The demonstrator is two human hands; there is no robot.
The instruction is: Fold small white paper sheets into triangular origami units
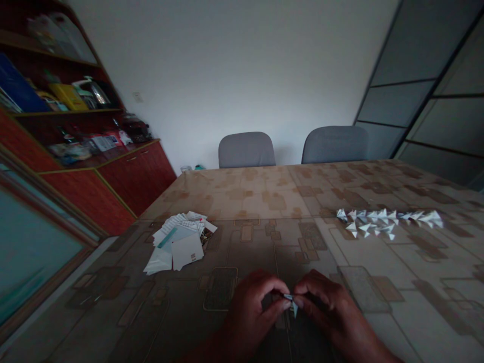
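Note:
A small folded paper piece (294, 307) is pinched between both hands over the near part of the table. My left hand (259, 305) grips its left side with thumb and forefinger. From the right, my right hand (327, 302) holds it the same way, fingertips close to the left ones. A loose pile of paper cards (177, 242) lies to the left of my hands. Farther off on the right, small folded white paper pieces (387, 218) stand in a long row, with several more in a shorter row just in front.
The patterned tabletop (245, 196) spans the view. Behind its far edge stand two grey chairs (246, 150), near a pale wall. A wooden cabinet (132, 176) with crowded shelves is at the left; sliding panels (401, 101) are at the right.

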